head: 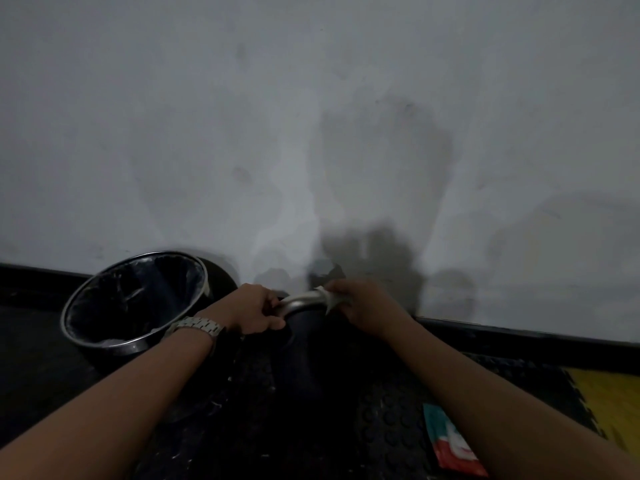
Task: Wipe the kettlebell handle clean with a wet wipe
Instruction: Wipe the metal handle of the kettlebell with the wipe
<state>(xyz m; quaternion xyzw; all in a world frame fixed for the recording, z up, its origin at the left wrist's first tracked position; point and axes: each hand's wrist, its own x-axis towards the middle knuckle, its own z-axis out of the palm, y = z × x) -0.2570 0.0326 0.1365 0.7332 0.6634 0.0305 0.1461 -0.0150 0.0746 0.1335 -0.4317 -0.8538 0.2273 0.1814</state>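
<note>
A black kettlebell [311,344] stands on a dark studded floor mat close to the wall. Its silver metal handle [301,301] arches across the top. My left hand [254,311], with a metal watch on the wrist, grips the left end of the handle. My right hand [363,304] is closed around the right end, pressing a white wet wipe [327,299] against the metal. The wipe's edges stick out beside my fingers. The kettlebell's body is dim and partly hidden by my arms.
A round bin [135,299] with a shiny rim and black liner stands to the left, against the wall. A teal and red wipe packet [450,441] lies on the mat at lower right, next to a yellow mat tile [609,403]. A grey wall [311,133] rises just behind.
</note>
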